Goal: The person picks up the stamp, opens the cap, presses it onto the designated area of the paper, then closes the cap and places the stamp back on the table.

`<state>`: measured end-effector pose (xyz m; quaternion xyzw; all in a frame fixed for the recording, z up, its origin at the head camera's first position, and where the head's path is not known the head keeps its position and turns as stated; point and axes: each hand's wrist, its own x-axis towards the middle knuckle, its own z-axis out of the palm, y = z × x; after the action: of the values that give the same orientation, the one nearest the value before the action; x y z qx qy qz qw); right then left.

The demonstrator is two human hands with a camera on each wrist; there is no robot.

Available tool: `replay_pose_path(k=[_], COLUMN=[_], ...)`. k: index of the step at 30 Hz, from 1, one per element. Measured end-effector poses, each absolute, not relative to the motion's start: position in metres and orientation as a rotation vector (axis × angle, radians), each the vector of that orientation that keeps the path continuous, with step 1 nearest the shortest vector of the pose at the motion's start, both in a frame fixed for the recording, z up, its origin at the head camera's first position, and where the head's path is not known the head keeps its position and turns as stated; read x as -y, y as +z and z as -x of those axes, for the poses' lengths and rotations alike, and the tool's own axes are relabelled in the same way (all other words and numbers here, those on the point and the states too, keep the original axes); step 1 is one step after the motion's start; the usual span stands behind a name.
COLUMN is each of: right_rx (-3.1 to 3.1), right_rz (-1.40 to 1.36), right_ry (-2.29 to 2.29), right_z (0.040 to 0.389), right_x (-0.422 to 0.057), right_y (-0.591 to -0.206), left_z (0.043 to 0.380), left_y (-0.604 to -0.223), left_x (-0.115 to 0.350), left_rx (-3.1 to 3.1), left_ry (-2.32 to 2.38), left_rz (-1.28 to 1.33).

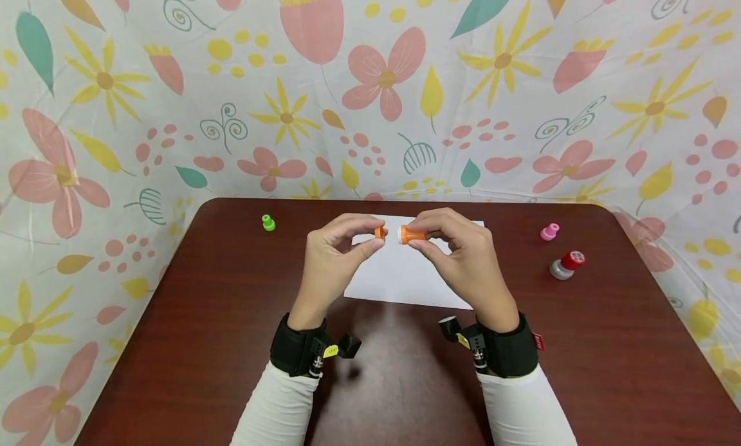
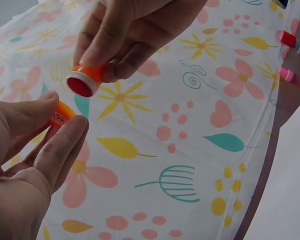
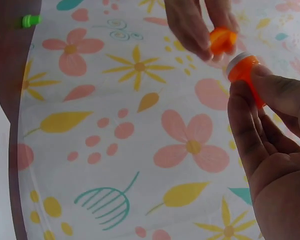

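Observation:
Above a white sheet of paper [image 1: 405,275], my left hand [image 1: 336,253] pinches an orange cap [image 1: 379,232] between thumb and fingers. A dark printed mark shows on this cap in the left wrist view. My right hand [image 1: 463,253] grips an orange stamp [image 1: 412,234] with a white rim. Its red stamping face [image 2: 80,87] is bare and points toward the left hand. The cap [image 3: 222,41] and the stamp [image 3: 247,74] are held apart, with a small gap between them. Fingers hide part of both pieces.
A small green piece [image 1: 268,223] stands at the table's back left. On the right are a small pink piece [image 1: 549,232] and a red-and-grey stamp [image 1: 567,265]. The brown table [image 1: 191,343] ends at a flowered cloth [image 1: 231,79] behind.

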<state>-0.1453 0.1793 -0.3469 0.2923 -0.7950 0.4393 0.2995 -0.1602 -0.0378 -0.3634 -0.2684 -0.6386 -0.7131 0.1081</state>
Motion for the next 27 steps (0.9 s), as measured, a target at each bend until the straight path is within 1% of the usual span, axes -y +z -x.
replay_pose_path(k=[7, 14, 23, 27], right_rx=[2.149, 2.204, 2.250, 2.303], right_rz=[-0.758, -0.719, -0.703, -0.726], right_ry=[1.110, 0.996, 0.917, 0.834], right_z=[0.147, 0.152, 0.169, 0.182], right_x=[-0.184, -0.187, -0.188, -0.190], right_y=[-0.345, -0.352, -0.364, -0.370], left_z=[0.162, 0.163, 0.163, 0.162], left_y=[-0.363, -0.360, -0.357, -0.356], left_x=[0.045, 0.052, 0.052, 0.052], left_rx=[1.864, 1.843, 1.834, 1.826], left_ry=[-2.024, -1.994, -2.003, -2.010], left_rz=[0.763, 0.760, 0.761, 0.754])
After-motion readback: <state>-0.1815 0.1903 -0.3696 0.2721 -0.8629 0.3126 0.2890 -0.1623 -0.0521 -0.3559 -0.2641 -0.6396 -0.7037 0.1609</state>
